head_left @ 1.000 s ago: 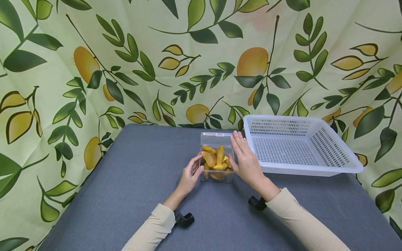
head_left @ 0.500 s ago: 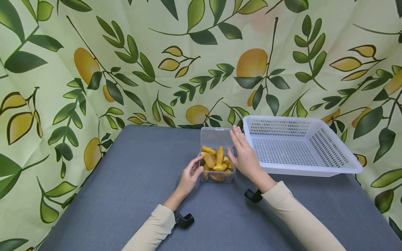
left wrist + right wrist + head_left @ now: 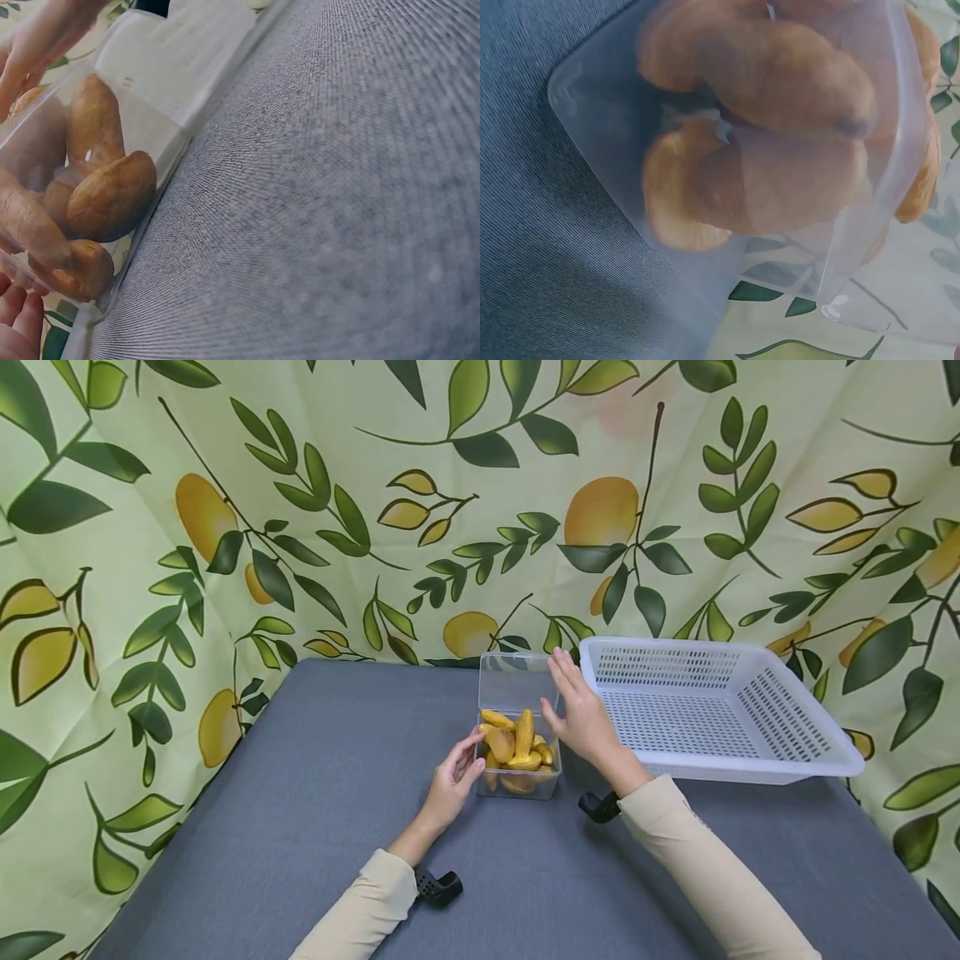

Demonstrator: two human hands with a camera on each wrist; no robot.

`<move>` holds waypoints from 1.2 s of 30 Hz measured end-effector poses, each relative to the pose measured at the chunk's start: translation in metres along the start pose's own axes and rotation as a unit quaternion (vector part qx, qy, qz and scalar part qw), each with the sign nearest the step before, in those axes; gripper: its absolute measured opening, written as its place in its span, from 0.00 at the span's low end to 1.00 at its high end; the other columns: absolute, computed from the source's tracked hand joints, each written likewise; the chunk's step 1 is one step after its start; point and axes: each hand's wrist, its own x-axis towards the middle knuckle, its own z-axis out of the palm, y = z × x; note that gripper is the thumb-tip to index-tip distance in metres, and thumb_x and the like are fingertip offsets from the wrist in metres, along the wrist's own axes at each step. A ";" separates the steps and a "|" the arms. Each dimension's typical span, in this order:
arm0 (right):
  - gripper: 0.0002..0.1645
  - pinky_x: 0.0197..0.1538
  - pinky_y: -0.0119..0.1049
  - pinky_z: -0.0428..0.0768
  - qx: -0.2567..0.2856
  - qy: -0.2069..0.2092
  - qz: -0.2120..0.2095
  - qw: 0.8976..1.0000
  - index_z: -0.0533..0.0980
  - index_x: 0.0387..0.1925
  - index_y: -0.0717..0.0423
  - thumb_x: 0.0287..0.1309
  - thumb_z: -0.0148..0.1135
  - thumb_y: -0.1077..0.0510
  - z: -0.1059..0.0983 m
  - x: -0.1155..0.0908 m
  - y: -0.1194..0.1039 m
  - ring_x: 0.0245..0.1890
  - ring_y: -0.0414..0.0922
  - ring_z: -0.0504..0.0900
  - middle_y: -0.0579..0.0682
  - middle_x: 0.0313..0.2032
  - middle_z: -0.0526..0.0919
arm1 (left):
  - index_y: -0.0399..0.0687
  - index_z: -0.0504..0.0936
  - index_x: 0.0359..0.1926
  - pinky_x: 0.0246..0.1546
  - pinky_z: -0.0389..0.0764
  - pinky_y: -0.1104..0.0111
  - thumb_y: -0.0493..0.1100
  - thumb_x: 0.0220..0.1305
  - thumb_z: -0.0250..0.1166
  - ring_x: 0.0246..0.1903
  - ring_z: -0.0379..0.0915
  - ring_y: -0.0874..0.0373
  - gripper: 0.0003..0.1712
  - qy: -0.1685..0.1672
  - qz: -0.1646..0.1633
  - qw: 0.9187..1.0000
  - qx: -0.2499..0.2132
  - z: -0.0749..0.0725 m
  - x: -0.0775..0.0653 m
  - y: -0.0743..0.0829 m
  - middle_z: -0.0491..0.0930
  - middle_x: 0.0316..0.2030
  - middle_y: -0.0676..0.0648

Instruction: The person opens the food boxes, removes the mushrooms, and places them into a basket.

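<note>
A clear plastic box stands on the table, filled with several smooth, yellow-brown, elongated pieces whose kind I cannot tell. Its hinged clear lid rises at the back, leaving the top uncovered. With relaxed fingers, my left hand rests against the box's left side; its fingertips show beside the wall in the left wrist view. My right hand has straight fingers beside the lid's right edge, with the thumb spread. Whether it touches the lid is unclear. In the right wrist view, the pieces appear through the clear wall.
A large white slotted basket stands just right of the box, close behind my right hand. Grey cloth covers the table. A leaf-and-fruit patterned curtain hangs behind and at both sides.
The lid has swung up to stand higher behind the box. My right hand has risen a little along with it, toward the back. My left hand stays at the box's left side.
</note>
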 end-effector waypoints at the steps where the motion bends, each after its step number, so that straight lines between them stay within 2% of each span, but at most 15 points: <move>1: 0.37 0.67 0.54 0.72 0.001 -0.004 0.004 1.000 0.66 0.64 0.72 0.52 0.65 0.65 0.000 0.001 0.001 0.68 0.62 0.67 0.66 0.68 0.66 | 0.29 0.65 0.65 0.69 0.62 0.78 0.33 0.69 0.54 0.71 0.55 0.39 0.25 -0.001 0.003 1.000 0.004 0.000 0.000 -0.001 0.58 0.71 0.31; 5: 0.37 0.65 0.54 0.74 0.004 -0.022 0.021 1.000 0.65 0.65 0.70 0.54 0.65 0.64 0.001 0.005 0.003 0.70 0.61 0.65 0.65 0.69 0.65 | 0.30 0.66 0.65 0.71 0.63 0.69 0.33 0.69 0.54 0.70 0.56 0.39 0.25 0.000 0.009 1.000 0.013 -0.001 0.000 -0.002 0.59 0.71 0.31; 8: 0.37 0.64 0.54 0.75 0.012 -0.041 0.036 0.998 0.63 0.66 0.69 0.56 0.64 0.64 0.001 0.007 0.005 0.71 0.61 0.63 0.64 0.70 0.63 | 0.31 0.66 0.65 0.71 0.63 0.67 0.34 0.70 0.54 0.70 0.57 0.39 0.25 0.000 0.009 1.000 0.012 -0.001 -0.001 -0.002 0.59 0.71 0.31; 13: 0.38 0.63 0.54 0.76 0.025 -0.089 0.064 0.994 0.61 0.68 0.67 0.58 0.62 0.62 0.000 0.013 0.011 0.73 0.59 0.60 0.61 0.72 0.60 | 0.31 0.65 0.65 0.70 0.63 0.73 0.33 0.70 0.54 0.71 0.56 0.40 0.25 -0.001 0.010 1.000 0.009 -0.001 -0.001 -0.002 0.59 0.71 0.31; 19: 0.41 0.68 0.57 0.70 0.036 -0.148 0.091 0.984 0.57 0.71 0.65 0.59 0.61 0.59 -0.001 0.020 0.018 0.74 0.59 0.56 0.60 0.74 0.55 | 0.30 0.66 0.65 0.67 0.63 0.81 0.33 0.69 0.54 0.70 0.57 0.39 0.24 0.002 0.014 1.000 0.010 -0.001 0.000 -0.003 0.61 0.70 0.31; 24: 0.42 0.70 0.57 0.67 0.042 -0.179 0.116 0.976 0.54 0.72 0.63 0.61 0.59 0.57 0.000 0.023 0.020 0.75 0.58 0.53 0.58 0.76 0.50 | 0.30 0.66 0.65 0.67 0.63 0.82 0.33 0.70 0.54 0.69 0.57 0.39 0.24 0.002 0.020 1.000 0.015 -0.001 0.001 -0.005 0.61 0.70 0.30; 27: 0.42 0.70 0.57 0.67 0.046 -0.182 0.125 0.974 0.54 0.72 0.62 0.62 0.59 0.57 0.000 0.022 0.020 0.75 0.58 0.53 0.58 0.76 0.49 | 0.30 0.66 0.65 0.69 0.65 0.74 0.33 0.69 0.54 0.69 0.58 0.39 0.25 0.000 0.018 1.000 0.018 -0.001 0.000 -0.005 0.61 0.70 0.31; 29: 0.42 0.70 0.57 0.68 0.051 -0.175 0.126 0.975 0.54 0.73 0.62 0.62 0.59 0.58 0.000 0.021 0.020 0.75 0.58 0.53 0.57 0.76 0.49 | 0.31 0.66 0.65 0.70 0.66 0.67 0.34 0.69 0.54 0.69 0.59 0.39 0.25 -0.001 0.013 1.000 0.017 -0.001 0.000 -0.004 0.61 0.70 0.31; 31: 0.41 0.70 0.57 0.68 0.058 -0.160 0.122 0.978 0.54 0.72 0.61 0.62 0.59 0.58 -0.002 0.019 0.018 0.75 0.58 0.55 0.58 0.76 0.50 | 0.31 0.66 0.65 0.70 0.65 0.64 0.34 0.69 0.54 0.69 0.59 0.39 0.25 -0.002 0.011 1.000 0.016 -0.001 0.000 -0.004 0.61 0.70 0.32; 33: 0.40 0.70 0.57 0.67 0.065 -0.144 0.115 0.981 0.55 0.72 0.62 0.61 0.59 0.60 -0.003 0.018 0.017 0.74 0.59 0.57 0.58 0.75 0.52 | 0.31 0.66 0.65 0.70 0.65 0.66 0.34 0.69 0.54 0.69 0.59 0.39 0.25 -0.003 0.013 1.000 0.016 -0.001 0.000 -0.003 0.61 0.70 0.32; 36: 0.38 0.70 0.57 0.68 0.075 -0.120 0.106 0.984 0.58 0.71 0.63 0.61 0.59 0.60 -0.005 0.015 0.016 0.72 0.60 0.61 0.59 0.74 0.56 | 0.32 0.66 0.65 0.68 0.64 0.79 0.34 0.69 0.54 0.70 0.58 0.40 0.25 -0.003 0.013 1.000 0.016 -0.002 0.001 -0.003 0.61 0.70 0.32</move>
